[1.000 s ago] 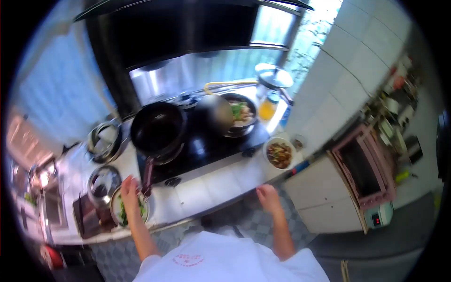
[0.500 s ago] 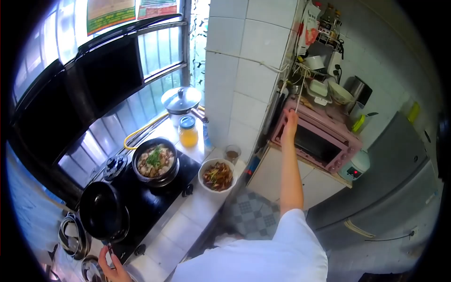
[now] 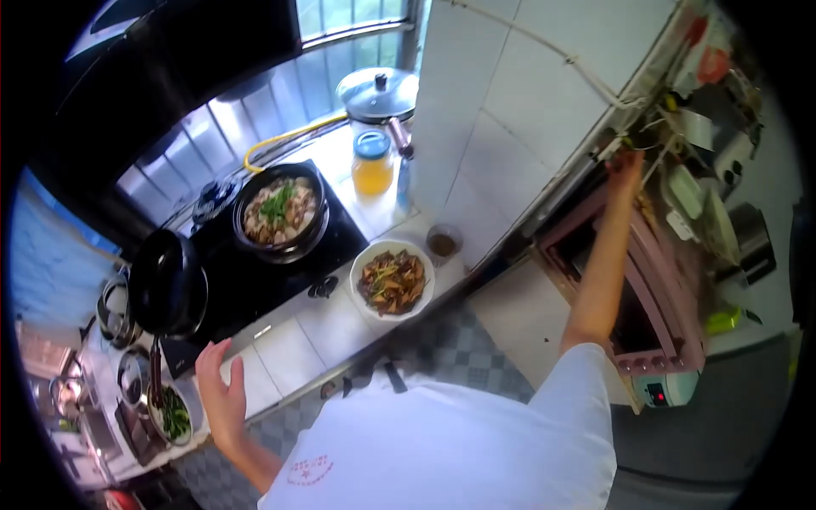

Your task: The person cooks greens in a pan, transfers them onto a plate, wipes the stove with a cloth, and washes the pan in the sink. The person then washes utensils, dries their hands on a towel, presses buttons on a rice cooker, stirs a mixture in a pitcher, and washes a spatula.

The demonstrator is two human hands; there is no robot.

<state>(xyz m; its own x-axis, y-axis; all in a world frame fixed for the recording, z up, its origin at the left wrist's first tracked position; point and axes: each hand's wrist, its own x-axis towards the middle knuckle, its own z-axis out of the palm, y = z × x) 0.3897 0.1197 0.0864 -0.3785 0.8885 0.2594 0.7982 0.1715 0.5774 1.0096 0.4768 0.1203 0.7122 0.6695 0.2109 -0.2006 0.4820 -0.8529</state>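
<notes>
My left hand (image 3: 223, 382) is off the wok handle, above the counter edge, its fingers apart and holding nothing. The black wok (image 3: 161, 285) sits on the left of the stove, its handle toward the near side. On the far burner a dark pot (image 3: 280, 212) holds food with green garnish. A white bowl (image 3: 392, 280) of cooked food stands on the counter. My right hand (image 3: 627, 168) reaches to the rack beside the wall corner, above the pink oven (image 3: 637, 314); its fingers are blurred among utensils and cords, so its grip is unclear.
A jar with a blue lid (image 3: 372, 161) and a lidded pan (image 3: 380, 95) stand behind the stove. A small glass (image 3: 443, 242) is near the wall. At the lower left is a plate of greens (image 3: 173, 414). The fridge (image 3: 722, 416) stands at right.
The view has shifted. My left hand has let go of the wok handle and opened. My right hand has moved from the oven's top edge to the utensils by the wall corner.
</notes>
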